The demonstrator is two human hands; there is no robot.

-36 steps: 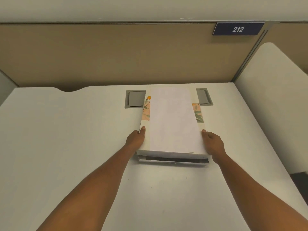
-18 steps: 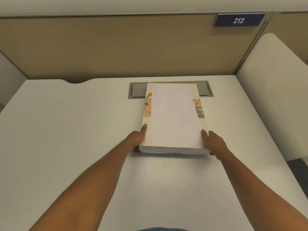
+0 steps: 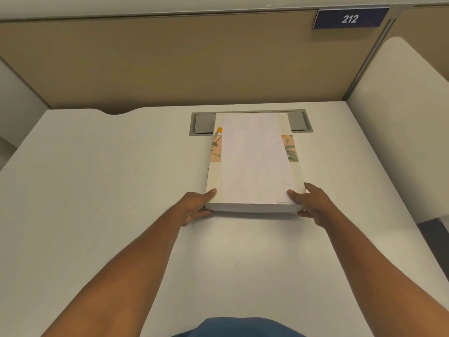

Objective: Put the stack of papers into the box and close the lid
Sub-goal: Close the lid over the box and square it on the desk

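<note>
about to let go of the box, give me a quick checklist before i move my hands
1. Lid down on the box: ok, its front edge sits flat with no dark gap showing.
2. Papers inside: cannot tell, the lid hides them.
3. Left hand at the front left corner: ok, thumb on the lid.
4. Right hand at the front right corner: ok, thumb on the lid.
5. Box fully on the desk: ok, though its far end overlaps the grey cable hatch.
6. Far edge of the lid seated: cannot tell.
</note>
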